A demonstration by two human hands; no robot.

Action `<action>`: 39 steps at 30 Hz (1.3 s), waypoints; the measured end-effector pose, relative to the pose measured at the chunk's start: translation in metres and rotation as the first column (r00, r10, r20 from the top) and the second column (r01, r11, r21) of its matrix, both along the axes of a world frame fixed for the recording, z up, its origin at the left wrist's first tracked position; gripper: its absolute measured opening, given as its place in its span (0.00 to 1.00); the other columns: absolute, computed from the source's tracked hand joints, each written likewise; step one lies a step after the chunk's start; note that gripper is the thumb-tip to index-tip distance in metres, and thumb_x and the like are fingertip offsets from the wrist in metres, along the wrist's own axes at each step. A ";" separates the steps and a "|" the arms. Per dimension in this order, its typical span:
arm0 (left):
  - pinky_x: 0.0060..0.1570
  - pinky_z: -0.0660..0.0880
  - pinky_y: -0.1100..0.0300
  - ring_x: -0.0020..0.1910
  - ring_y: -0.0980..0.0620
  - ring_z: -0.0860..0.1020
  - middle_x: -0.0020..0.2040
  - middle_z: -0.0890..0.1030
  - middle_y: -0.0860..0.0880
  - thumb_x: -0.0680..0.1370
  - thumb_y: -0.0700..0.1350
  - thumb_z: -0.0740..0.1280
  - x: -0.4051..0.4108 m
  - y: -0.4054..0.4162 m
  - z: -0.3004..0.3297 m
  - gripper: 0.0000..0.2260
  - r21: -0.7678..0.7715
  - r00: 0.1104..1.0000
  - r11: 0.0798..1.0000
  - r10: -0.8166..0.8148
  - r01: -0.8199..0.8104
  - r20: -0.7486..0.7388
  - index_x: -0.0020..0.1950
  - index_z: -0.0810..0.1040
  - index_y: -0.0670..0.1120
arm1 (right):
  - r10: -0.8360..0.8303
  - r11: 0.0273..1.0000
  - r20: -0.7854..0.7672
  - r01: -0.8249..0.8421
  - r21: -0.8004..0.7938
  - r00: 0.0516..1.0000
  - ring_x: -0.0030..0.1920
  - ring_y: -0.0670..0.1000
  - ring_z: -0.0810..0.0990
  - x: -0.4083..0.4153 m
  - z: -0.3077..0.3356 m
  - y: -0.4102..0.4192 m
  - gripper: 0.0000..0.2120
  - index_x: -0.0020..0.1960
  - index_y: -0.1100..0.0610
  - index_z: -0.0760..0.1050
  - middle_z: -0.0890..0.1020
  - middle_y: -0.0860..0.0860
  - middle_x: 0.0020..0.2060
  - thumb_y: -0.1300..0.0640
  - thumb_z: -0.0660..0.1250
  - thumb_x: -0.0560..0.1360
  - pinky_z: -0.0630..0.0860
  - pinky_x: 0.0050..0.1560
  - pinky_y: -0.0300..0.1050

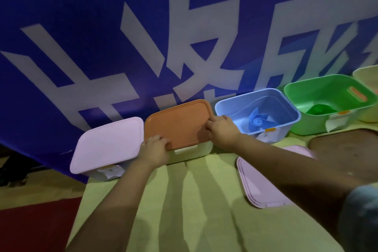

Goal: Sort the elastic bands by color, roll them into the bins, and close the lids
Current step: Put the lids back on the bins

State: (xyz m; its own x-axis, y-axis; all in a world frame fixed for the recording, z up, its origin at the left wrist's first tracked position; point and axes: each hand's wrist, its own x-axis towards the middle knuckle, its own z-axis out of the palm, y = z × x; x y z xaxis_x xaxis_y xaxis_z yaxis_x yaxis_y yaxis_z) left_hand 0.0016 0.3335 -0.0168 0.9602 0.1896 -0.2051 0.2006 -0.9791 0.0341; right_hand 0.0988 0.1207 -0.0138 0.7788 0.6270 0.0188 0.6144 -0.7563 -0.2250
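An orange lid [178,122] lies on a pale bin [192,150] in the middle of the row. My left hand [154,148] grips its near left corner. My right hand [222,132] holds its right edge, fingers curled over the rim. Left of it stands a pink bin with its pink lid [108,145] on. To the right, an open blue bin [225,108] holds a rolled blue band [257,121]. Further right, an open green bin [294,92] holds a green band [318,109].
Several pink lids [259,182] are stacked on the yellow-green tablecloth [194,210] under my right forearm. A dark brown tray [345,149] sits at the right. A cream bin [366,71] shows at the far right edge. A blue banner [81,26] hangs behind the bins.
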 end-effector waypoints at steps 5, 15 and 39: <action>0.55 0.71 0.48 0.54 0.39 0.73 0.54 0.75 0.39 0.75 0.39 0.64 0.007 -0.054 0.010 0.11 -0.204 0.894 0.973 0.183 -0.106 0.408 0.57 0.78 0.39 | -0.146 0.880 0.011 0.125 0.458 0.989 0.53 0.60 0.79 -0.035 -0.004 -0.063 0.14 0.55 0.60 0.79 0.81 0.57 0.53 0.57 0.63 0.73 0.74 0.55 0.53; 0.31 0.65 0.62 0.33 0.52 0.71 0.36 0.75 0.50 0.76 0.40 0.63 -0.044 -0.204 -0.101 0.09 -0.829 0.872 0.323 0.345 -0.457 -0.346 0.55 0.77 0.41 | -0.784 0.363 -0.445 0.901 0.236 0.433 0.58 0.63 0.73 -0.118 -0.109 -0.241 0.18 0.62 0.64 0.72 0.75 0.63 0.57 0.61 0.64 0.73 0.69 0.61 0.53; 0.35 0.80 0.61 0.44 0.45 0.79 0.44 0.81 0.41 0.77 0.29 0.60 -0.062 -0.254 -0.045 0.07 -0.920 0.636 -0.281 0.665 -0.273 -0.392 0.46 0.78 0.35 | -0.310 0.650 -0.525 0.579 0.491 0.793 0.49 0.53 0.78 -0.073 -0.106 -0.335 0.15 0.55 0.60 0.80 0.80 0.53 0.48 0.65 0.67 0.69 0.66 0.45 0.20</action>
